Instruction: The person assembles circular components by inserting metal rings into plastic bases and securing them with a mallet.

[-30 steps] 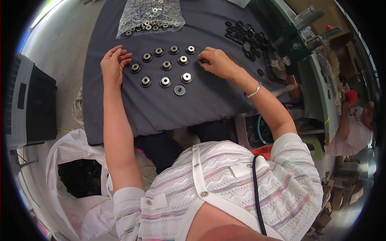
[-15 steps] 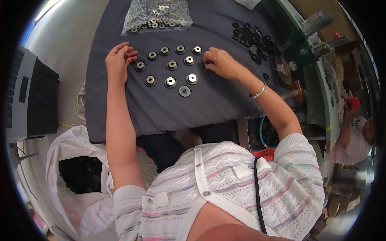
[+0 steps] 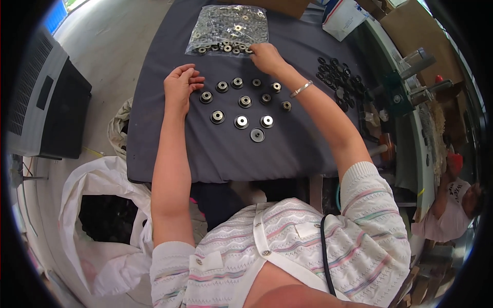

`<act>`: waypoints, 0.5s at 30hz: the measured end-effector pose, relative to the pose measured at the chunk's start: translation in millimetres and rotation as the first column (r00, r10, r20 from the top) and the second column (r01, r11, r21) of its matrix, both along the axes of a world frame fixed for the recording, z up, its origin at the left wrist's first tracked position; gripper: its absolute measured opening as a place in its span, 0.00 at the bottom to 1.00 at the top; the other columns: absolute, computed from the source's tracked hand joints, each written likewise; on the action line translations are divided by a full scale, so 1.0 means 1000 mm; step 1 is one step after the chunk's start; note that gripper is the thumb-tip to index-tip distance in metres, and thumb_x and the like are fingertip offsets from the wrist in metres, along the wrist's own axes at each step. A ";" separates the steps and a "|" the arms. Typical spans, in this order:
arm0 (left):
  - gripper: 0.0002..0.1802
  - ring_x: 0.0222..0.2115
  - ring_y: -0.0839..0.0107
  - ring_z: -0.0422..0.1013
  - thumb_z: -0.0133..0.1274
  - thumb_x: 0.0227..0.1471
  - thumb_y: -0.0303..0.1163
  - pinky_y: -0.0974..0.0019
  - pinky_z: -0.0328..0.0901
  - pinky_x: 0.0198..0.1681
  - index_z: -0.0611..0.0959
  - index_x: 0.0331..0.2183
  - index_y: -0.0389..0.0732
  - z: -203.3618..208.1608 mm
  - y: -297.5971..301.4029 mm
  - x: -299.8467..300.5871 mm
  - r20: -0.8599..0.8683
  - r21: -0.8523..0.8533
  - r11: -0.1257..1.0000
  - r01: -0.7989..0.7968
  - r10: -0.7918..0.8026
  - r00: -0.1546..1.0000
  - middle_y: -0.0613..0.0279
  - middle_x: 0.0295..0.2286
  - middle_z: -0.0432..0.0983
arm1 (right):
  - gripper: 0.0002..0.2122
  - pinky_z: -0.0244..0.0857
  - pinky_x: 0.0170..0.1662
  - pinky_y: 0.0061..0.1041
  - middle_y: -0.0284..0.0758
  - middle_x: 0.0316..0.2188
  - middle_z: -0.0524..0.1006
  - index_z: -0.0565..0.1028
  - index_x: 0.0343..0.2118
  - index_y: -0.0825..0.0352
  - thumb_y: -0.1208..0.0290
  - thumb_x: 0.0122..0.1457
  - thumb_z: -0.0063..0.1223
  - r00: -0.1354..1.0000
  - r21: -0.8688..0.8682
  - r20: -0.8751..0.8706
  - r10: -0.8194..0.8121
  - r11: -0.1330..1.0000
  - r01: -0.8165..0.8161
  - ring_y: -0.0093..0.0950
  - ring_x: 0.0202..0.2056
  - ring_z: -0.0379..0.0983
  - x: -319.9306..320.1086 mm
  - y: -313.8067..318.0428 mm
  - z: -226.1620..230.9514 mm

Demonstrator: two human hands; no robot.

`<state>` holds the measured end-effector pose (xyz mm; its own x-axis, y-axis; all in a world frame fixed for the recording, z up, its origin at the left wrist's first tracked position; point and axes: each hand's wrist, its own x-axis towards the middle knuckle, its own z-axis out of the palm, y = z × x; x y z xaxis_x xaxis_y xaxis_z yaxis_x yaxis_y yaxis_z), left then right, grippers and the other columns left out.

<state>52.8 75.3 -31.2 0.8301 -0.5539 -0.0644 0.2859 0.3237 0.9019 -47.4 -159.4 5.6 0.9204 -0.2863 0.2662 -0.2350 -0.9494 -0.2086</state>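
Several round metal pieces, each a shiny bushing on a dark disc like this flanged one [image 3: 245,101], stand in loose rows on the grey cloth. A few at the right, such as a small bushing [image 3: 286,106], look narrower. A flat disc [image 3: 257,134] with a small centre lies nearest me. My left hand [image 3: 179,88] hovers by the left end of the rows, thumb and forefinger pinched, other fingers loosely curled. What it pinches, if anything, is hidden. My right hand [image 3: 267,57] is closed at the lower right corner of a clear plastic bag [image 3: 228,28] of metal bushings; its fingertips are mostly hidden.
Many black rings [image 3: 339,77] lie in a heap on the table's right, beside a green machine fixture [image 3: 398,92]. A white carton [image 3: 344,19] stands at the back. On the floor at left are a white sack [image 3: 97,174] of dark parts and a grey-black cooler [image 3: 59,102].
My right hand has moved from the right end of the rows up to the bag. A small bushing now shows near where it was. The whole view has shifted; my left hand stays beside the pieces.
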 end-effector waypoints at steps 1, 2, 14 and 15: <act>0.09 0.25 0.67 0.74 0.46 0.53 0.24 0.69 0.70 0.25 0.76 0.37 0.31 0.000 0.000 0.000 -0.004 0.004 1.000 -0.006 0.006 1.000 0.55 0.28 0.73 | 0.08 0.66 0.41 0.39 0.49 0.32 0.76 0.76 0.29 0.71 0.75 0.49 0.46 0.997 -0.050 -0.022 -0.079 0.996 0.077 0.45 0.36 0.73 0.007 -0.001 -0.005; 0.09 0.25 0.67 0.74 0.46 0.53 0.24 0.69 0.70 0.25 0.76 0.37 0.31 0.001 0.001 0.000 0.003 0.011 1.000 -0.009 0.009 1.000 0.55 0.28 0.73 | 0.08 0.66 0.41 0.39 0.49 0.32 0.76 0.76 0.29 0.71 0.75 0.49 0.46 0.997 -0.046 -0.026 -0.075 0.996 0.074 0.45 0.36 0.73 0.013 -0.003 -0.010; 0.12 0.27 0.67 0.74 0.47 0.53 0.27 0.69 0.70 0.26 0.76 0.40 0.32 0.000 -0.003 0.004 0.025 0.037 0.999 0.001 -0.002 1.000 0.55 0.29 0.73 | 0.07 0.72 0.34 0.34 0.45 0.30 0.78 0.79 0.28 0.67 0.74 0.49 0.48 0.983 -0.330 0.026 -0.182 0.926 0.180 0.39 0.34 0.76 0.029 0.009 -0.014; 0.12 0.27 0.67 0.74 0.47 0.53 0.27 0.69 0.70 0.26 0.75 0.40 0.32 -0.008 0.006 0.007 0.021 0.047 0.999 -0.016 0.015 1.000 0.55 0.30 0.74 | 0.08 0.72 0.35 0.35 0.45 0.30 0.77 0.79 0.28 0.67 0.74 0.48 0.49 0.982 -0.307 -0.027 -0.185 0.937 0.168 0.40 0.35 0.76 0.034 0.017 -0.016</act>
<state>59.9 81.4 -39.5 0.8400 -0.5376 -0.0732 0.2625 0.2847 0.9220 -13.9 -142.7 -10.6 0.8778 -0.3598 0.3163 -0.4079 -0.9076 0.0995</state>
